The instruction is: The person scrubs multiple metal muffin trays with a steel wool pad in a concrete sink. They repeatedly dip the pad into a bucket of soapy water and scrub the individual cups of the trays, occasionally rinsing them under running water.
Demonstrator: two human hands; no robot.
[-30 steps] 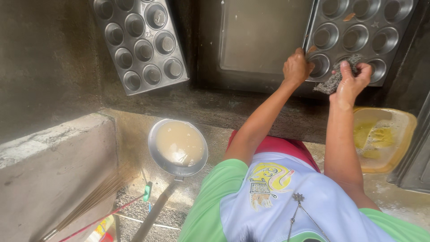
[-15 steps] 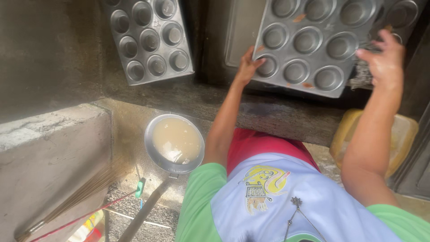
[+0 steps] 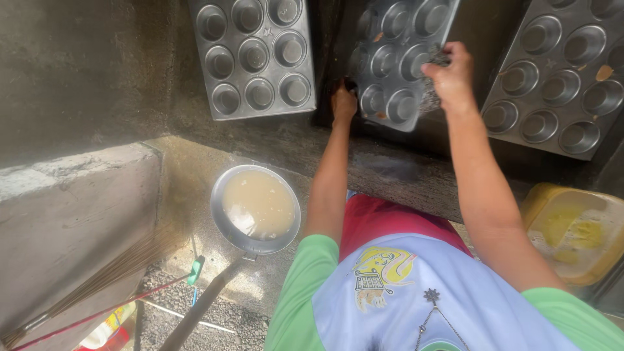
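I am gripping the lower left edge of a metal muffin tray point(image 3: 396, 58) with my left hand point(image 3: 343, 104), fingers curled tight around its rim, and tilting it up against the dark wall. My right hand point(image 3: 450, 77) is pressing a dark scouring pad point(image 3: 430, 91) against the tray's right side, fingers closed around the pad. The tray is hanging in the air between two other muffin trays: one point(image 3: 255, 55) leaning just to the left, another point(image 3: 559, 71) to the right.

The tray looks wet and I am holding it by one corner only, so I judge it could be slipping out of my left hand if I scrub harder. Falling, it would be striking the concrete ledge point(image 3: 390, 169) below, or knocking into the left tray, which is only propped there and could be sliding down too. The pan of cloudy water point(image 3: 257, 208) is sitting down by my left arm; a dropped tray could be splashing it. The yellow tub point(image 3: 575, 234) is standing well apart on my right.
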